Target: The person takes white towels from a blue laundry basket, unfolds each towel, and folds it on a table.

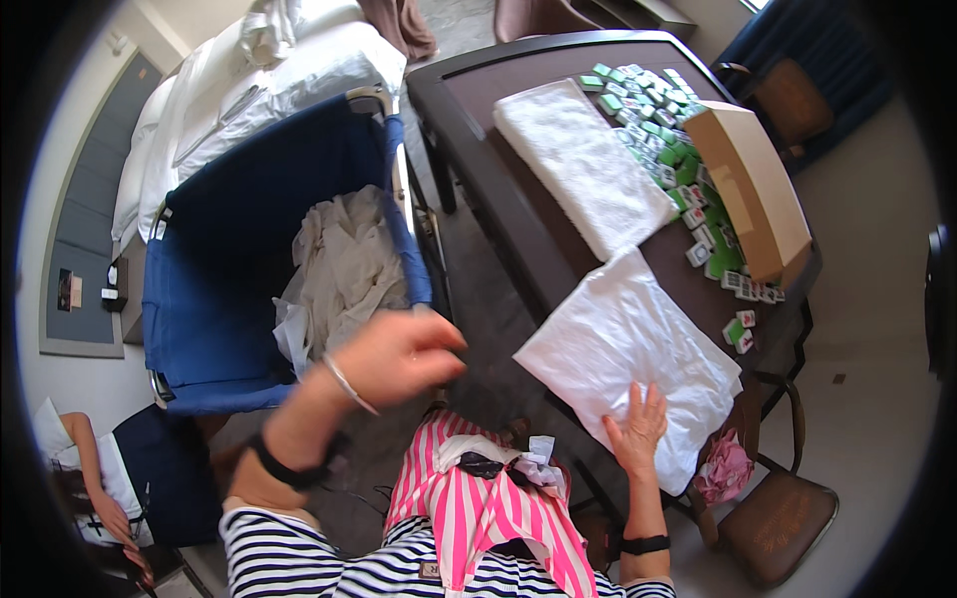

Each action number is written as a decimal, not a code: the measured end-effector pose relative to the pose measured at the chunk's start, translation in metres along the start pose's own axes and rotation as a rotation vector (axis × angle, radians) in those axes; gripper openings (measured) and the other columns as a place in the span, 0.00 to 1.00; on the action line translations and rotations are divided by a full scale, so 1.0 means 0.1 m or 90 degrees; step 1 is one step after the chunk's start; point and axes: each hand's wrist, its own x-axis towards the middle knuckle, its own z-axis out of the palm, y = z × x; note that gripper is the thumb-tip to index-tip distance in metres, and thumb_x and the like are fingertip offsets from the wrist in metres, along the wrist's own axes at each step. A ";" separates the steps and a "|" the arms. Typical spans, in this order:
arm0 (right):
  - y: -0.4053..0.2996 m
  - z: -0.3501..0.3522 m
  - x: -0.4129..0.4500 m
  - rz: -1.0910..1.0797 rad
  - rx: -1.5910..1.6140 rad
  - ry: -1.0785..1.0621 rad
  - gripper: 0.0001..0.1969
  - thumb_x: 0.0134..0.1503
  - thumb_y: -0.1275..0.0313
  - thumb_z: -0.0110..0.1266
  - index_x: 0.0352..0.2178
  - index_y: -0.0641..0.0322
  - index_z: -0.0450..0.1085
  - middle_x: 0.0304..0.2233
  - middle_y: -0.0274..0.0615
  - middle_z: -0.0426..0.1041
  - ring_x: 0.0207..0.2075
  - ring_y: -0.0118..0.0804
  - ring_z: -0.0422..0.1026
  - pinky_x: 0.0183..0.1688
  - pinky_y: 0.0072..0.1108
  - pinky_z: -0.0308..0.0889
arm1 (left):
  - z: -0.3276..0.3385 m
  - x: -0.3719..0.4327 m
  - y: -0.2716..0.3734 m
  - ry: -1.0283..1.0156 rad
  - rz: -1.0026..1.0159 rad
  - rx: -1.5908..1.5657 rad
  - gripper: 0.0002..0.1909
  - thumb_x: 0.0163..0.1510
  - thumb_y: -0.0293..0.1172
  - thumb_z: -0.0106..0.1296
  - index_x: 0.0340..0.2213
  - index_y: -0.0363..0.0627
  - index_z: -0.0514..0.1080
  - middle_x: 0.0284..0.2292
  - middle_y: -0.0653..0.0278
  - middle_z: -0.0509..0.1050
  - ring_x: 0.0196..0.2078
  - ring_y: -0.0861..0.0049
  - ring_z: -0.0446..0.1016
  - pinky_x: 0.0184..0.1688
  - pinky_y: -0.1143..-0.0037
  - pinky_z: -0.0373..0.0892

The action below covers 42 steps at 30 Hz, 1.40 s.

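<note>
My right hand point(639, 433) lies with its fingers spread on a folded white cloth point(628, 336) at the near end of a dark mahjong table point(516, 202). My left hand point(407, 351), a bangle at its wrist, is raised near the close corner of a blue fabric cart point(217, 321); its fingers are bent and blurred, and whether they hold anything cannot be told. Crumpled off-white linen point(348, 254) lies inside the cart. Beyond the flat cloth, a thick folded white towel point(583, 164) rests on the table, touching it.
Green-and-white mahjong tiles point(658, 134) and a cardboard box point(755, 187) occupy the table's far side. A brown chair point(777, 523) stands at the near right, with a pink crumpled item point(725, 467) beside it. A bed with white bedding point(262, 97) is behind the cart. Another person point(105, 486) is at left.
</note>
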 end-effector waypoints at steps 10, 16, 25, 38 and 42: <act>-0.19 -0.02 0.11 0.069 -0.029 -0.008 0.49 0.27 0.71 0.66 0.54 0.57 0.51 0.55 0.53 0.49 0.57 0.52 0.49 0.57 0.34 0.47 | -1.77 0.51 -3.00 -0.092 -0.595 0.281 0.25 0.45 0.37 0.53 0.44 0.36 0.64 0.26 0.53 0.72 0.19 0.70 0.71 0.18 0.71 0.68; -0.37 -0.09 0.24 0.165 0.022 -0.039 0.48 0.24 0.75 0.65 0.52 0.55 0.54 0.56 0.52 0.50 0.57 0.49 0.51 0.57 0.32 0.48 | -1.81 1.25 -4.08 -0.044 -0.558 0.320 0.43 0.38 0.36 0.58 0.54 0.43 0.49 0.46 0.47 0.64 0.45 0.56 0.67 0.37 0.66 0.71; -0.48 -0.07 0.35 0.207 0.075 -0.038 0.48 0.23 0.78 0.64 0.52 0.55 0.54 0.56 0.51 0.50 0.57 0.47 0.50 0.58 0.31 0.47 | -1.34 1.70 -6.03 0.248 -0.436 -0.102 0.43 0.37 0.24 0.57 0.54 0.45 0.47 0.48 0.53 0.59 0.30 0.64 0.71 0.23 0.71 0.72; -0.34 0.01 0.19 0.179 0.072 -0.003 0.49 0.23 0.72 0.67 0.53 0.53 0.55 0.55 0.52 0.51 0.57 0.49 0.51 0.57 0.33 0.48 | -1.44 0.33 -4.46 0.318 -0.242 -0.027 0.12 0.41 0.31 0.55 0.29 0.38 0.72 0.22 0.64 0.73 0.24 0.81 0.69 0.26 0.79 0.65; -0.31 0.01 0.10 0.158 0.043 0.018 0.48 0.26 0.67 0.66 0.53 0.52 0.54 0.55 0.52 0.51 0.56 0.50 0.51 0.55 0.35 0.49 | -1.61 -0.21 -3.12 0.423 -0.246 -0.123 0.07 0.45 0.27 0.52 0.28 0.38 0.72 0.21 0.71 0.71 0.24 0.88 0.67 0.26 0.83 0.63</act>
